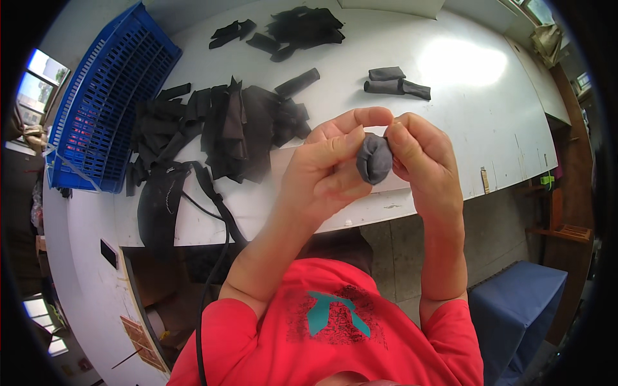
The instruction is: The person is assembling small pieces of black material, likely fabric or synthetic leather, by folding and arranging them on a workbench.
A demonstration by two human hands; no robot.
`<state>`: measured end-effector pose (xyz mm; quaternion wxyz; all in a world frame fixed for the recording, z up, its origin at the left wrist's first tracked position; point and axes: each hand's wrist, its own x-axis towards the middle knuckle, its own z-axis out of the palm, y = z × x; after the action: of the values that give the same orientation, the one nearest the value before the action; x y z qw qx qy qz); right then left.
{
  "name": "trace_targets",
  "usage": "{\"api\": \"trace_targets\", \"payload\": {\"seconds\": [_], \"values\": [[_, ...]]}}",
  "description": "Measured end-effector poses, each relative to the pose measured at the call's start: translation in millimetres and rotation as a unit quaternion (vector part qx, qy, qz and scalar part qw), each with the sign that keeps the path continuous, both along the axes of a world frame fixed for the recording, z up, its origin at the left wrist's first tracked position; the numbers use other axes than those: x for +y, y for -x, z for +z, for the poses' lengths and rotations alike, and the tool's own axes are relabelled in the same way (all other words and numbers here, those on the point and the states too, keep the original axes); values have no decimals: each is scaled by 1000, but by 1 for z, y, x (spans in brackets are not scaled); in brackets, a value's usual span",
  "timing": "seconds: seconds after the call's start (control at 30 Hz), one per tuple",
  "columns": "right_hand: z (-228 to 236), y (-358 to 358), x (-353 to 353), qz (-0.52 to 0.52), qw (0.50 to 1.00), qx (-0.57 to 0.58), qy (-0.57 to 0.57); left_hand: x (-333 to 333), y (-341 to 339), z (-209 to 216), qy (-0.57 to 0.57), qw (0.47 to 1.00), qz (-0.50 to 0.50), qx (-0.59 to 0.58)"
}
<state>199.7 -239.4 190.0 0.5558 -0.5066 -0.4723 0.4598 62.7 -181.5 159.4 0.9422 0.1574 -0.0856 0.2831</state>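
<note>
Just right of the centre of the frame, a small dark-grey bunched fabric piece [374, 159] is held up between two bare hands. The left hand [328, 157] grips its left side, thumb on top; the right hand [421, 151] pinches its upper right edge between thumb and fingers. Beyond them, dark-grey rolled fabric tubes [386, 86] lie on a white flat-topped table [360, 38]. A heap of black fabric strips [238, 128] spreads left of centre, beside a blue slatted plastic crate [106, 103] at upper left.
</note>
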Motion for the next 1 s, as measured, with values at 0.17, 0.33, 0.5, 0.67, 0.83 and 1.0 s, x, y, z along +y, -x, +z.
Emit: {"api": "trace_targets", "payload": {"seconds": [0.17,0.33,0.5,0.67,0.83,1.0], "values": [[-104,-20,15,56,981,110,153,5,-4,-78,145,976,15,164],[-116,-17,30,67,983,107,132,23,-7,-96,272,941,1,200],[-145,-17,24,74,979,122,143,13,-2,-121,218,937,26,272],[-138,-18,25,26,990,68,120,11,-2,-93,-51,888,158,428],[-110,-11,14,-124,991,-39,30,10,-5,-66,-442,746,320,382],[-78,-3,13,-85,820,-535,-184,1,-4,-65,-238,848,374,289]]}}
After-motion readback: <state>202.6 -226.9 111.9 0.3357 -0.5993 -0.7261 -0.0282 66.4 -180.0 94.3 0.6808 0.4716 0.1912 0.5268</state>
